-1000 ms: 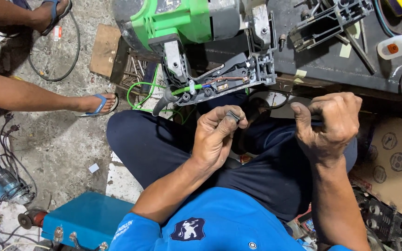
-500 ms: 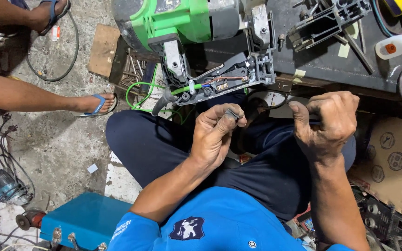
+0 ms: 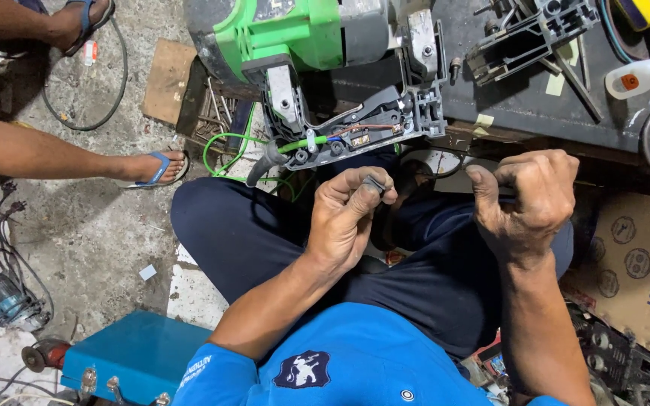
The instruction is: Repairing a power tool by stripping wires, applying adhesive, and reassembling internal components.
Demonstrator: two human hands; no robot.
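My left hand (image 3: 347,214) pinches a small dark grey part (image 3: 375,184) between thumb and fingertips, above my lap. My right hand (image 3: 530,197) is closed in a fist around a thin dark tool handle that pokes out at its left side; most of it is hidden. Just beyond both hands, a green power tool (image 3: 295,34) rests on the dark workbench (image 3: 536,113) with its handle shell opened (image 3: 362,124), showing wires and a green cable (image 3: 223,143).
A second person's legs and a foot in a blue sandal (image 3: 152,169) lie at the left on the concrete floor. A blue metal toolbox (image 3: 126,357) stands at lower left, a cardboard box (image 3: 637,263) at right. A white squeeze bottle (image 3: 645,75) and loose tool parts sit on the bench.
Both hands have stayed nearly in place; the right fist has shifted slightly, and the view has drifted a little.
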